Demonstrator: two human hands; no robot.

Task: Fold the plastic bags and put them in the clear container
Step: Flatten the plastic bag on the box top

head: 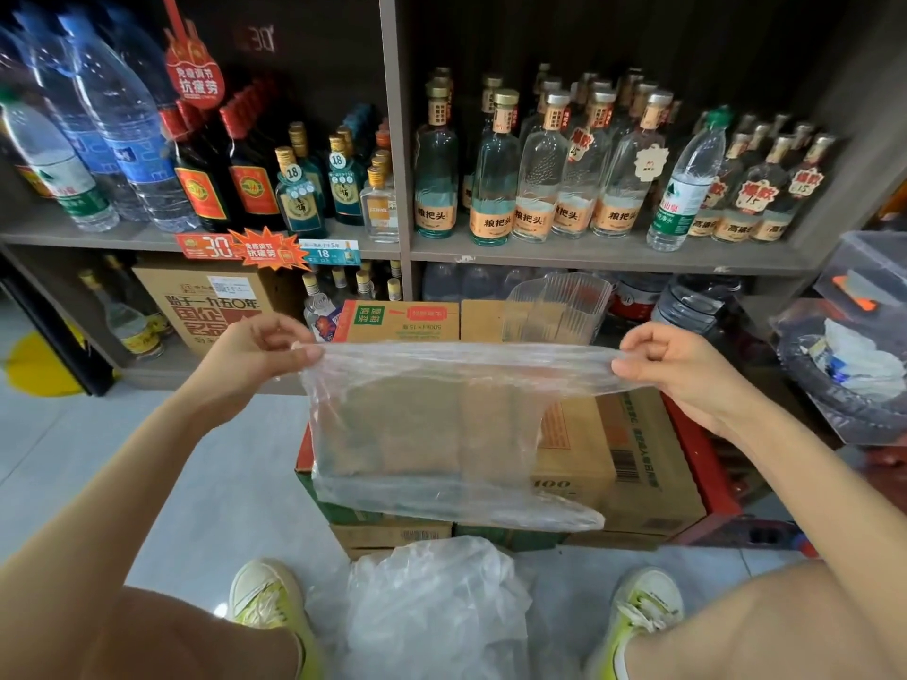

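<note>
Plastic bag — stretched between both hands.

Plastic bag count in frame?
2 I can tell apart: one bag stretched between left hand and right hand over the boxes; one crumpled heap on the floor between the shoes, maybe several bunched. Far right, white plastic unclear.

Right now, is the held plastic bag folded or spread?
Spread out. The plastic bag hangs flat, its top edge stretched between left hand and right hand.
</note>
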